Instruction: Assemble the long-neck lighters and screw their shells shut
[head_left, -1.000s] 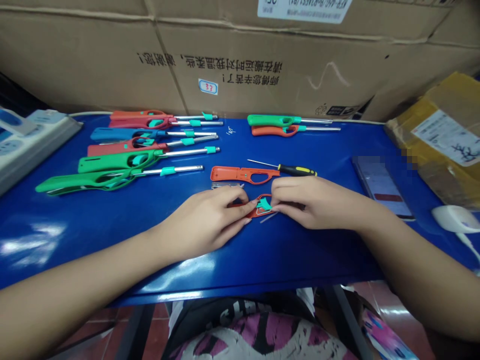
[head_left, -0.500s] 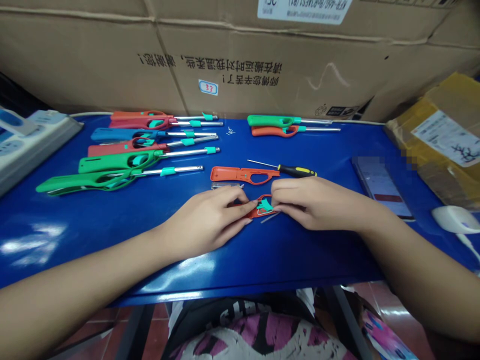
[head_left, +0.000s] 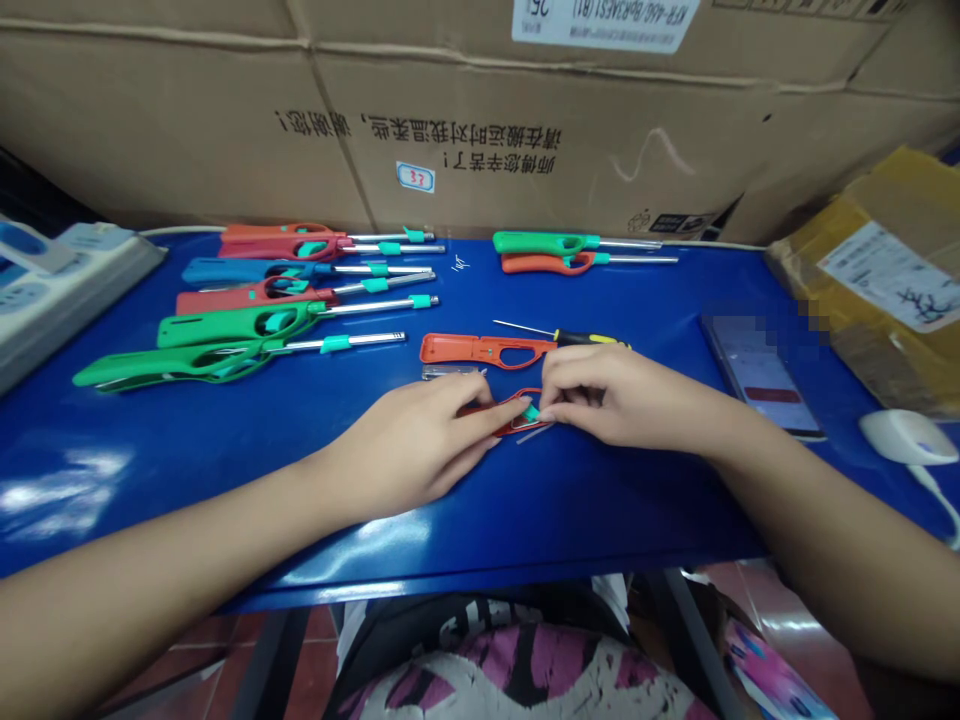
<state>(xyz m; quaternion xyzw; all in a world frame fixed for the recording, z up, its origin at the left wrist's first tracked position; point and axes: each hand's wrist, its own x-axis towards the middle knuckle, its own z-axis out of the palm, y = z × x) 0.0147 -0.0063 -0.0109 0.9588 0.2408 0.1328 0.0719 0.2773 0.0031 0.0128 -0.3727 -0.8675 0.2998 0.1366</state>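
My left hand (head_left: 409, 440) presses down on an orange lighter shell half (head_left: 507, 427) lying on the blue table, its index finger stretched onto a teal trigger piece (head_left: 532, 412) in the shell's loop. From the right, my right hand (head_left: 619, 395) has thumb and index finger pinched together at that trigger piece; whatever sits between the fingertips is mostly hidden. A thin grey strip (head_left: 534, 434) lies just below the shell. Behind my hands rest the other orange shell half (head_left: 454, 349), a small clear tank-like part (head_left: 450, 371), and a yellow-black screwdriver (head_left: 574, 337).
Several lighters with green (head_left: 240, 322), blue and red handles lie at the left. Two more lighters (head_left: 540, 243) are at the back. A phone (head_left: 765, 375), a white device (head_left: 907, 437) and a taped carton (head_left: 870, 300) stand right; a power strip (head_left: 67, 285) sits left.
My left index finger has reached further right onto the teal trigger piece, covering more of it. My right hand has shifted slightly left and up, its fingertips closer to the shell.
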